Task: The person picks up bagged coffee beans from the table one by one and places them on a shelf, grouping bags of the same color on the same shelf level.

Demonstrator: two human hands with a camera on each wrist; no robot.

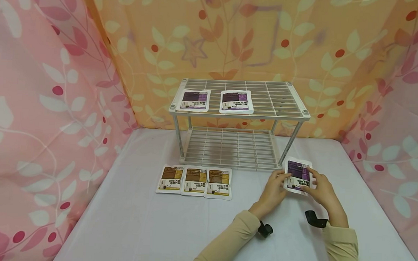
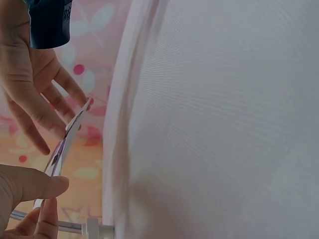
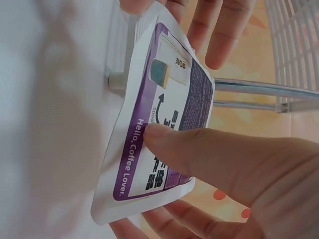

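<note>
Both hands hold a white coffee pouch with a purple label at the right of the shelf. The left hand pinches its left edge between thumb and fingers, as the left wrist view shows. On the other side, the right hand has its thumb on the front of the pouch and its fingers behind. "Hello, Coffee Lover." is readable on the label in the right wrist view. Two similar purple pouches, one on the left and one nearer the middle, lie on the shelf's top tier.
A white two-tier wire shelf stands at the back of the white-covered table. Before it lie three yellow-brown labelled pouches in a row, edges close or overlapping. Patterned curtains enclose the table. Black wrist cameras sit on both wrists.
</note>
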